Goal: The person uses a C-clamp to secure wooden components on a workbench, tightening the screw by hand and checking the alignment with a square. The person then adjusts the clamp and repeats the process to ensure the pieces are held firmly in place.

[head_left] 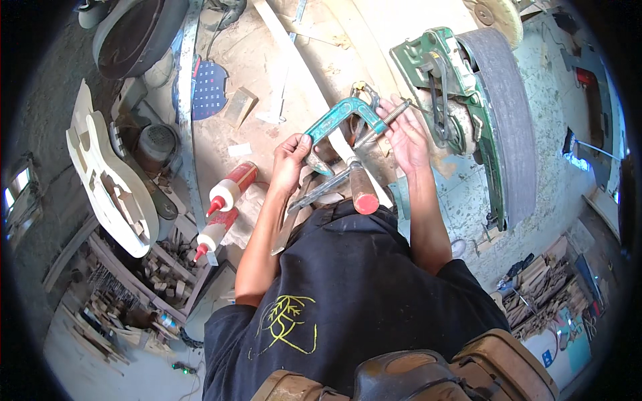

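C-clamp, green, is at approx 12 o'clock of view, in front of the wearer's torso. L hand has its fingers closed round the frame's end at the clamp's 8 o'clock, thumb on top. R hand is open at the clamp's 3 o'clock, palm showing, fingers out by the threaded screw; can't tell if they touch it.

Step in hand looks like working the screw. To do it well: keep L grip firm so the frame can't twist, bring R fingertips onto the screw's outer end, turn in short, even strokes, & keep skin out of the gap. Wood-handled tool w/ red butt lies at the clamp's approx 5 o'clock, so mind elbow/wrist room there. Glue bottles at 9 o'clock & belt sander at 2 o'clock are well apart, prob. OK.
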A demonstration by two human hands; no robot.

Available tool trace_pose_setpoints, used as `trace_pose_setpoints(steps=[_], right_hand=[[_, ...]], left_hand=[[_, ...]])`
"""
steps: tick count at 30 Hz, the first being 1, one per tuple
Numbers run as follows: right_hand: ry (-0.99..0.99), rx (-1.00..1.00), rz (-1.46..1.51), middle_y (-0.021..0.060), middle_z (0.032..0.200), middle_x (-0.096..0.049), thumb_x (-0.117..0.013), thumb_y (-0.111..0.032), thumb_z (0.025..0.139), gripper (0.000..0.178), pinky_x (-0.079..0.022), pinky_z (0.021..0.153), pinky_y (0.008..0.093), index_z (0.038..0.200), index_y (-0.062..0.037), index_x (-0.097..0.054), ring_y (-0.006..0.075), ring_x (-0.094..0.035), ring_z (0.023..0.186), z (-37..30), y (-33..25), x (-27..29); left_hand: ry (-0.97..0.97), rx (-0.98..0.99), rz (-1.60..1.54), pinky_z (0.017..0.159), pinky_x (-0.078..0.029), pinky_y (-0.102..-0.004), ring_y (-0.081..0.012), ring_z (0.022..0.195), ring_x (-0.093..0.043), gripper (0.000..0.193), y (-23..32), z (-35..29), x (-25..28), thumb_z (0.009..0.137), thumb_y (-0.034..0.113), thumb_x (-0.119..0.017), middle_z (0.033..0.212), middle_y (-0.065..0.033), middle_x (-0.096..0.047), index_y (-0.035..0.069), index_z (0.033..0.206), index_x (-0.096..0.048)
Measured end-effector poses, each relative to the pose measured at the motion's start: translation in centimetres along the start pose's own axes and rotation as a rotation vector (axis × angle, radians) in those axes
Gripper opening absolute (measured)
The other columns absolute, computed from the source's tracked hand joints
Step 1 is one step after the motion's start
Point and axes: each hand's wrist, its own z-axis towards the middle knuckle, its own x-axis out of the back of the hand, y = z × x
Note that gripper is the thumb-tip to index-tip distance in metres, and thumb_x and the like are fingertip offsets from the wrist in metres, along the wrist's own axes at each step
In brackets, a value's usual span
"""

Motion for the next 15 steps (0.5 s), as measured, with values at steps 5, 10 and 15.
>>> trace_pose_setpoints(steps=[5, 10, 15], right_hand=[[-0.074, 0.057, -0.067, 0.0128, 0.111, -0.060, -0.059, -0.013, 0.094, 0.030, -0.042, 0.100, 0.0368, 0.120, 0.0006, -0.053, 0.0233, -0.059, 0.102, 1.3, 1.7, 3.9], [-0.020, 0.066, 0.023, 0.0133, 0.106, -0.063, -0.057, -0.010, 0.095, 0.027, -0.043, 0.099, 0.0384, 0.120, 0.0016, -0.054, 0.0241, -0.060, 0.100, 1.4, 2.2, 4.0], [-0.021, 0.002, 0.039, 0.0145, 0.105, -0.064, -0.063, -0.014, 0.092, 0.030, -0.042, 0.100, 0.0416, 0.118, 0.0006, -0.054, 0.0252, -0.060, 0.101, 0.3, 0.5, 1.2]], left_hand=[[-0.011, 0.032, 0.018, 0.065, -0.043, -0.0227, -0.0066, 0.070, -0.053, 0.019, 0.7, -0.1, -0.6, 0.099, 0.023, -0.055, 0.082, -0.0013, -0.063, 0.006, 0.093, -0.062], [-0.024, 0.021, -0.016, 0.064, -0.043, -0.0229, -0.0067, 0.070, -0.053, 0.020, 0.1, -0.1, -0.3, 0.098, 0.024, -0.056, 0.082, -0.0012, -0.063, 0.005, 0.092, -0.061], [-0.016, 0.030, 0.027, 0.065, -0.044, -0.0231, -0.0067, 0.070, -0.053, 0.020, 0.4, 0.0, -0.3, 0.098, 0.024, -0.057, 0.082, -0.0013, -0.063, 0.005, 0.093, -0.061]])
